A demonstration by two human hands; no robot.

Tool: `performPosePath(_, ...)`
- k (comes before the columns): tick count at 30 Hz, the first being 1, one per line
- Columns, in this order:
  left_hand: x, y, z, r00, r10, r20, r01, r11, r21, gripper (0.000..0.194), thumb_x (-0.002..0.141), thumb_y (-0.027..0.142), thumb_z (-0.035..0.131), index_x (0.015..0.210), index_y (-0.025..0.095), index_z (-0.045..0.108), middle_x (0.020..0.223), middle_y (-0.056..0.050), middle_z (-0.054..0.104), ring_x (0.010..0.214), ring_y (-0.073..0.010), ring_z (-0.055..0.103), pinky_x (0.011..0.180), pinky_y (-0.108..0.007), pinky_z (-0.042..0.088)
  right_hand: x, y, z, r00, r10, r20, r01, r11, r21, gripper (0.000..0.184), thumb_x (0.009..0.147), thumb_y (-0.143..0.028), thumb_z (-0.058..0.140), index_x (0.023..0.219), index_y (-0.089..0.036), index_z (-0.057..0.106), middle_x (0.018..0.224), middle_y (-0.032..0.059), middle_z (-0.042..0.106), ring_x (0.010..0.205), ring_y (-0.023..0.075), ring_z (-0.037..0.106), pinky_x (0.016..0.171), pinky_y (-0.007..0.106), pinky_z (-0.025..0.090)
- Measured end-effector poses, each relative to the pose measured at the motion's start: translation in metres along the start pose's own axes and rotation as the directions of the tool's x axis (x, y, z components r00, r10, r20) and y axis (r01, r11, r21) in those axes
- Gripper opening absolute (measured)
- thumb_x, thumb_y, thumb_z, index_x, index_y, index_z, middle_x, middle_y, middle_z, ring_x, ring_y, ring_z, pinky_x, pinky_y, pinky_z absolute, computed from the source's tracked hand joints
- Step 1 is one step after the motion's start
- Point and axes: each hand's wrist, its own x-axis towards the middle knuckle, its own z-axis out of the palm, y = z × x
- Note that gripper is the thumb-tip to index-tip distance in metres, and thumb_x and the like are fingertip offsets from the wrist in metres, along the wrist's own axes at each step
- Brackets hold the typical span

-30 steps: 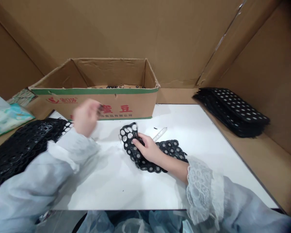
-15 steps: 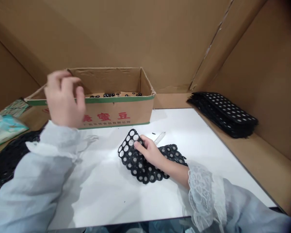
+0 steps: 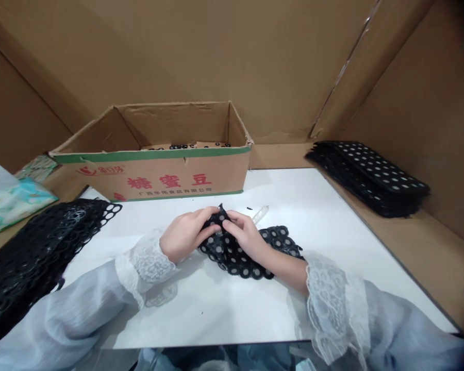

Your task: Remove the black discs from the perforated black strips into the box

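A black rubber sheet full of round holes (image 3: 239,255) lies on the white table top (image 3: 317,206) in front of me. My left hand (image 3: 183,234) and my right hand (image 3: 245,234) meet at its far edge, and both pinch that edge with curled fingers. A small clear plastic tube (image 3: 261,214) lies just beyond my right hand. Both arms wear pale sleeves with lace cuffs.
An open cardboard box (image 3: 162,170) with red print stands behind the hands, with small black rings on its floor. A heap of black perforated sheets (image 3: 34,247) lies at the left, a neat stack (image 3: 371,175) at the right. Cardboard walls surround the table. A blue-green packet (image 3: 7,198) sits far left.
My left hand came down from above the box rim and took hold of the sheet's far edge beside my right hand. The right hand stayed on the sheet.
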Motion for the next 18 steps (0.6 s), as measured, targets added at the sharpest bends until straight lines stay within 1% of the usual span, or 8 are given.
performPosePath(2,-0.001,-0.002,0.002,0.996,0.023,-0.083,-0.012,0.992,0.129,0.03,0.09,0.034,0.033,0.115,0.02,0.042,0.078,-0.003,0.061,0.067,-0.0156,0.058,0.062,-0.027,0.044,0.001,0.003,0.002,1.0,-0.004,0.019,0.003,1.0,0.028,0.012,0.078,-0.03,0.05,0.081,-0.019,0.049,0.077,-0.0006,0.053,0.076,0.0126,0.052,0.072,0.026,0.04)
performPosePath(5,-0.002,-0.004,0.006,0.972,0.167,-0.165,-0.101,0.931,0.35,0.026,0.089,0.029,0.034,0.107,0.019,0.051,0.072,-0.004,0.058,0.061,-0.0169,0.056,0.06,-0.029,0.042,0.002,0.009,0.004,0.998,0.057,0.007,-0.057,0.995,0.079,0.015,0.077,-0.031,0.05,0.084,-0.02,0.041,0.067,-0.0035,0.053,0.062,0.0106,0.05,0.06,0.025,0.039)
performPosePath(7,-0.002,-0.005,0.009,0.958,0.234,-0.167,-0.165,0.922,0.35,0.028,0.088,0.035,0.037,0.099,0.016,0.053,0.073,-0.006,0.058,0.063,-0.0177,0.056,0.06,-0.03,0.043,0.002,0.011,0.005,0.995,0.1,0.01,-0.101,0.992,0.078,0.017,0.077,-0.033,0.05,0.081,-0.02,0.039,0.061,-0.0055,0.05,0.053,0.0087,0.046,0.052,0.023,0.035)
performPosePath(8,-0.002,-0.005,0.009,0.956,0.245,-0.158,-0.188,0.932,0.309,0.031,0.087,0.041,0.037,0.096,0.015,0.052,0.074,-0.006,0.058,0.065,-0.0183,0.057,0.061,-0.03,0.043,0.002,0.011,0.005,0.994,0.11,0.005,-0.11,0.992,0.061,0.019,0.076,-0.034,0.051,0.078,-0.02,0.038,0.058,-0.006,0.049,0.051,0.008,0.044,0.05,0.022,0.033)
performPosePath(10,-0.002,-0.004,0.01,0.971,0.215,-0.105,-0.194,0.964,0.182,0.038,0.084,0.049,0.038,0.092,0.014,0.05,0.075,-0.006,0.058,0.066,-0.0185,0.057,0.06,-0.029,0.044,0.002,0.01,0.005,0.993,0.116,-0.003,-0.116,0.993,0.011,0.022,0.075,-0.036,0.052,0.073,-0.019,0.039,0.055,-0.0065,0.045,0.049,0.0072,0.042,0.049,0.022,0.031)
performPosePath(13,-0.004,-0.001,0.011,0.997,0.067,0.026,-0.066,0.997,-0.043,0.033,0.084,0.048,0.038,0.091,0.016,0.044,0.069,-0.002,0.056,0.058,-0.0153,0.055,0.051,-0.025,0.041,0.001,0.008,0.004,0.995,0.104,0.004,-0.104,0.994,-0.018,0.023,0.076,-0.037,0.052,0.07,-0.019,0.039,0.054,-0.0066,0.043,0.049,0.0069,0.042,0.049,0.022,0.031)
performPosePath(15,-0.004,-0.001,0.011,0.996,-0.015,0.093,0.034,0.979,-0.2,0.026,0.086,0.042,0.038,0.092,0.017,0.042,0.065,0.001,0.053,0.053,-0.0128,0.052,0.049,-0.023,0.039,0.001,0.006,0.004,0.995,0.1,0.011,-0.099,0.995,-0.004,0.022,0.077,-0.037,0.051,0.071,-0.019,0.039,0.055,-0.0063,0.044,0.051,0.0074,0.043,0.05,0.022,0.032)
performPosePath(18,-0.001,-0.003,0.01,0.992,-0.041,0.118,0.09,0.888,-0.451,0.019,0.087,0.036,0.036,0.094,0.018,0.042,0.073,0.0,0.056,0.062,-0.0117,0.054,0.057,-0.022,0.042,0.002,0.005,0.005,0.997,0.081,0.003,-0.081,0.997,0.001,0.02,0.078,-0.037,0.049,0.074,-0.02,0.04,0.058,-0.006,0.045,0.054,0.0079,0.044,0.053,0.023,0.034)
